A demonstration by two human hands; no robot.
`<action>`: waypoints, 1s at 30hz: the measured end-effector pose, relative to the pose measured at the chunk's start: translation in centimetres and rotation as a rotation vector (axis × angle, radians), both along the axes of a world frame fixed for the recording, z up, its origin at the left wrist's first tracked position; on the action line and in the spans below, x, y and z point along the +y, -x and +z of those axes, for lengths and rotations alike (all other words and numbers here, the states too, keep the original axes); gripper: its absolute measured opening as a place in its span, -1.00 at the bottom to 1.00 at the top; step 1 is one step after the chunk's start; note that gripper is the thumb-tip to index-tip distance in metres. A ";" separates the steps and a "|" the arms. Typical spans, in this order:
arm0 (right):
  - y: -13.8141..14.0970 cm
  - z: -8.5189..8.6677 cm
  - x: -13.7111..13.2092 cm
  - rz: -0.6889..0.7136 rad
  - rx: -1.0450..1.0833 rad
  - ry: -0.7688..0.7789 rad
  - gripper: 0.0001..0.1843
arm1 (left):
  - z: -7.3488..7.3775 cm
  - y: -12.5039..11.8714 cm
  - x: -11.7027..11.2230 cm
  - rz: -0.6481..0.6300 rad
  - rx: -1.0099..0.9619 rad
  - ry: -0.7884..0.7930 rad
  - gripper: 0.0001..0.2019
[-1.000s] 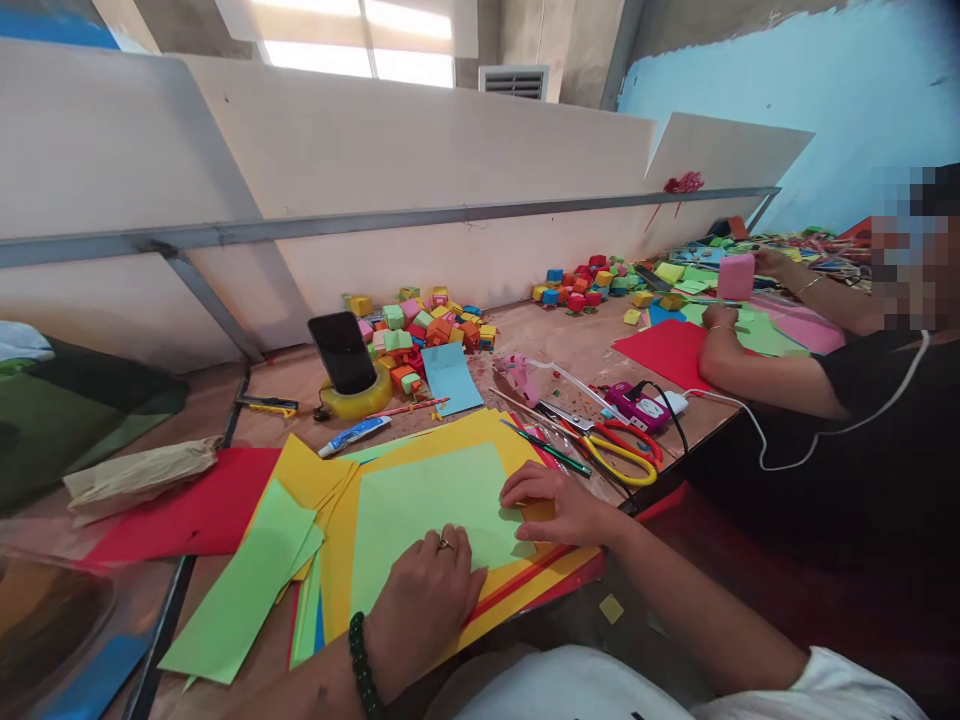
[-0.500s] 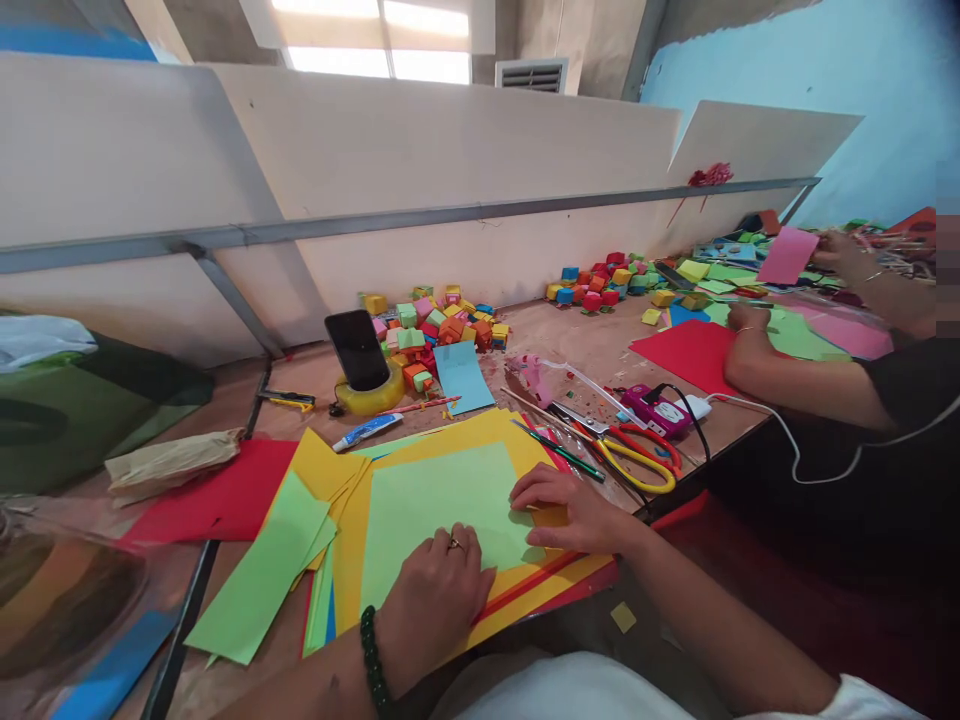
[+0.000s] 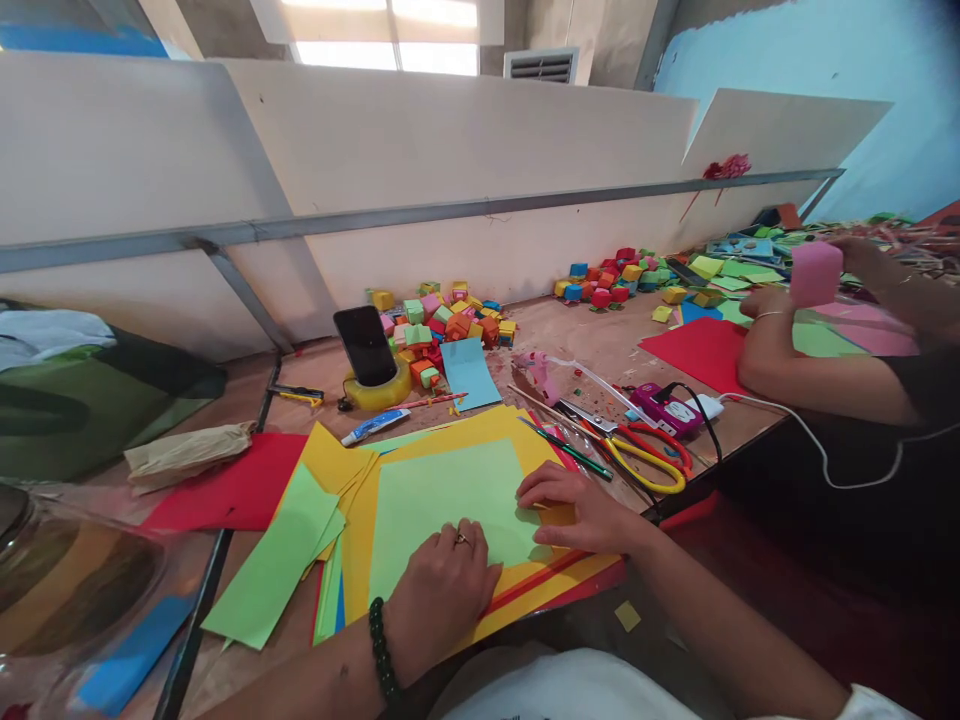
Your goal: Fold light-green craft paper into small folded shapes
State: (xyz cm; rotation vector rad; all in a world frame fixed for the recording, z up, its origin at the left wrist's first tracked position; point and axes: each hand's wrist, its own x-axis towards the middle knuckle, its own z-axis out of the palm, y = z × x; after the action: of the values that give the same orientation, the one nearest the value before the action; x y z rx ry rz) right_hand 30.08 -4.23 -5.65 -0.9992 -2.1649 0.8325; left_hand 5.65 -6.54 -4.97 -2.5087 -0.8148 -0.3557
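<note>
A light green sheet of paper (image 3: 442,495) lies on a stack of yellow sheets (image 3: 358,560) in front of me. My left hand (image 3: 446,580), with a ring and a dark bead bracelet, rests closed on the green sheet's near part, fingers bent and pressed together; their tips are hidden. At the sheet's right edge, my right hand (image 3: 574,510) has its fingers and thumb apart, tips touching the paper. Past the stack lie a green pen (image 3: 574,450) and scissors (image 3: 645,465) with yellow and orange handles. Cut green strips (image 3: 277,560) overlap the stack's left side.
A phone (image 3: 365,345) leans in a tape roll (image 3: 379,388) before a heap of paper cubes (image 3: 450,325). Nearby are a glue tube (image 3: 375,427), a blue sheet (image 3: 469,372) and a purple power adapter (image 3: 665,408). At right, another person's hands (image 3: 862,260) hold pink paper (image 3: 816,274).
The view has shifted slightly, so the scene sits a little further right. My hands keep their places on the paper. The other person's pink paper has come lower and looks bent.
</note>
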 end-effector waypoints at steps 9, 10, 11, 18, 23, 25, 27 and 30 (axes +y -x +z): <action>-0.1 -0.2 0.1 -0.006 0.025 0.006 -0.72 | -0.1 0.0 0.0 -0.002 0.008 0.005 -0.71; -0.1 -0.2 0.1 -0.005 0.027 0.001 -0.72 | -0.1 0.0 0.0 -0.006 0.011 0.006 -0.71; -0.1 -0.1 0.1 -0.004 0.028 -0.003 -0.72 | -0.1 0.0 0.1 -0.010 0.013 0.009 -0.71; -0.1 0.2 0.0 0.001 0.016 -0.018 -0.71 | 0.1 0.2 0.1 -0.007 0.011 0.054 -0.67; -0.3 0.2 0.0 0.014 0.013 -0.017 -0.71 | -0.2 0.3 0.0 -0.005 0.020 0.117 -0.62; -0.3 0.2 0.0 0.017 0.019 -0.018 -0.72 | -0.4 0.3 -0.1 -0.001 0.003 0.145 -0.59; -0.4 0.1 0.0 0.020 0.027 -0.018 -0.72 | -0.6 0.4 -0.1 0.004 -0.009 0.158 -0.58; -0.4 -0.1 0.0 0.018 0.042 -0.008 -0.72 | -0.7 0.3 -0.2 0.005 -0.002 0.149 -0.59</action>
State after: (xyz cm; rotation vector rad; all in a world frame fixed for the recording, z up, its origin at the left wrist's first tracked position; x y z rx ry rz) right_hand 30.50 -4.21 -5.76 -0.9514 -2.1433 0.8456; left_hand 5.31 -6.75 -5.68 -2.6429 -0.8776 -0.3056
